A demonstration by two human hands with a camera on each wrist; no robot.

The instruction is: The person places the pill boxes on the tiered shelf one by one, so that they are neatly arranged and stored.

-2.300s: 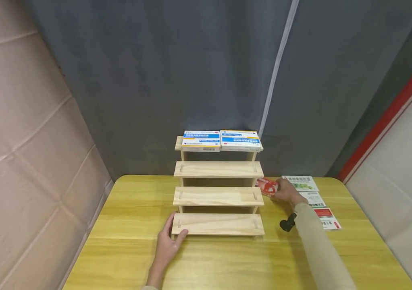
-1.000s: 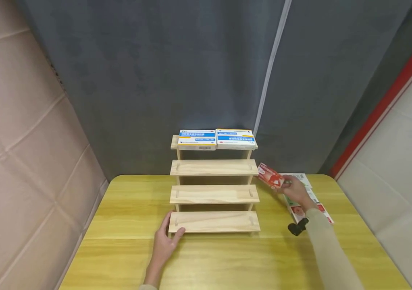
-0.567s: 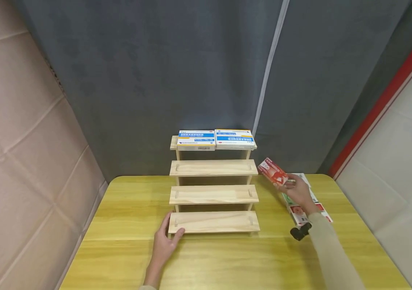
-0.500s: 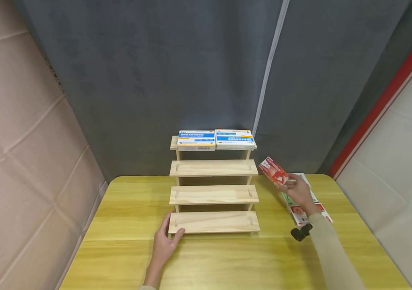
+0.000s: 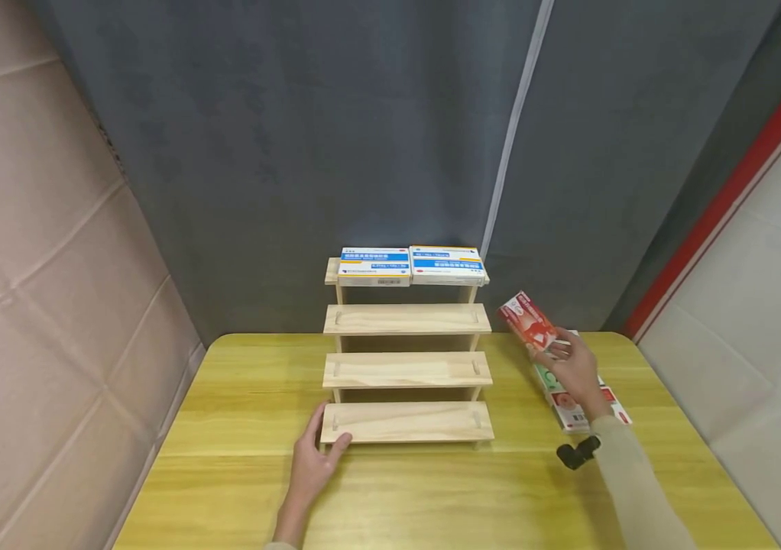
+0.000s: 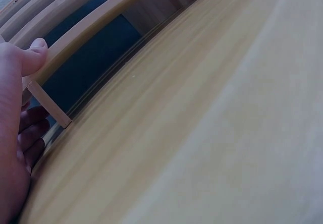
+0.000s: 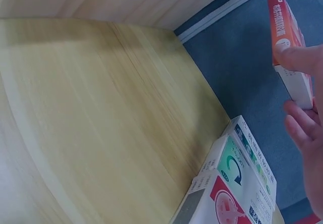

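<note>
- We count one four-tier wooden rack (image 5: 407,370), our landmark, with four shelf boards (image 5: 407,319).
- We see two blue-and-white medicine boxes (image 5: 374,266) on the rack's top tier.
- We have one red-and-white medicine box (image 5: 528,321), held up to the right of the rack.
- We make out three flat-lying medicine boxes right of the rack: one green-printed white box (image 7: 256,159), one green-panelled box (image 7: 244,176), one red-panelled box (image 7: 223,203).
- We count two hands: one left hand (image 5: 311,466) at the rack's lower left end, one right hand (image 5: 575,368) to its right.
- We see one wooden table (image 5: 404,496) beneath the rack.
</note>
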